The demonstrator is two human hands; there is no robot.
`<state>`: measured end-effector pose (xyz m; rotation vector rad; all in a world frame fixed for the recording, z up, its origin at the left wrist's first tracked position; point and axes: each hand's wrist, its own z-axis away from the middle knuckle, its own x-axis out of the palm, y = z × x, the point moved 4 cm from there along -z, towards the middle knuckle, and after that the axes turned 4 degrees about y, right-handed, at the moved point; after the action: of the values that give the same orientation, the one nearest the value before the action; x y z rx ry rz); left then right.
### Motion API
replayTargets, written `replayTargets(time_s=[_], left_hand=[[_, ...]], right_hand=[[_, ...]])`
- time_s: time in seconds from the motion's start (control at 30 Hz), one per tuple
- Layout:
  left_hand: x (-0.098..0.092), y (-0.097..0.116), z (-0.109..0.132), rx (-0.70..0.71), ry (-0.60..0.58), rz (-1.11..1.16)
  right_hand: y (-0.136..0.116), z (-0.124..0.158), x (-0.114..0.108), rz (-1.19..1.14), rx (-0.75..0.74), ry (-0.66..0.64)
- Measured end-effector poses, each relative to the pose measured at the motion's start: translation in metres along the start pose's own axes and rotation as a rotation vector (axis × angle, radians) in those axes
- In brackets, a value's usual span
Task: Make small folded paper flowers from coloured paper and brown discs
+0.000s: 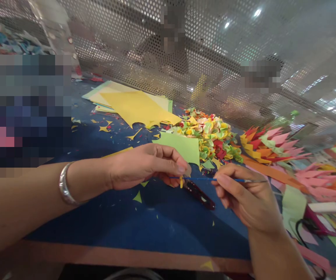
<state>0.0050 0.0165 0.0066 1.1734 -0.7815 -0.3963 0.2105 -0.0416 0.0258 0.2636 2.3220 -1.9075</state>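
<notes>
My right hand (243,194) pinches a thin blue stick (201,179) between thumb and fingers, holding it nearly level above the table. The far end of the stick reaches to the fingertips of my left hand (156,165), which are closed together. A small yellow paper piece (181,182) sits at those fingertips, against the stick; whether it is wrapped round the stick I cannot tell. Below and between my hands a dark red tool (201,195), maybe a cutter or scissors handle, lies on the blue tabletop (168,221). A light green sheet (182,146) with scalloped cut edges lies just behind my left hand.
Behind my hands is a heap of small coloured paper pieces (217,134). Yellow sheets (138,105) are stacked at the back left. Spiky folded paper shapes (275,144) and black-handled scissors (304,229) lie right. A perforated metal screen (144,50) stands behind the table.
</notes>
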Motion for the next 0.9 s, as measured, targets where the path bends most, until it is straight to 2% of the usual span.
replayTargets(time_s=[0.43,0.57,0.9], left_hand=[[-0.0003,-0.0003,-0.0003,-0.002,0.041,-0.069],[0.0007,0.0012,0.0010,0.036,0.065,-0.126],[0.0007,0.0039,0.0008,0.093,0.032,-0.211]], right_hand=[[0.0010,-0.0008,-0.0017,0.016,-0.034,-0.029],[0.0015,-0.0007,-0.0018,0.019,-0.027,-0.036],[0.0036,-0.0014,-0.0014,0.021,0.005,-0.024]])
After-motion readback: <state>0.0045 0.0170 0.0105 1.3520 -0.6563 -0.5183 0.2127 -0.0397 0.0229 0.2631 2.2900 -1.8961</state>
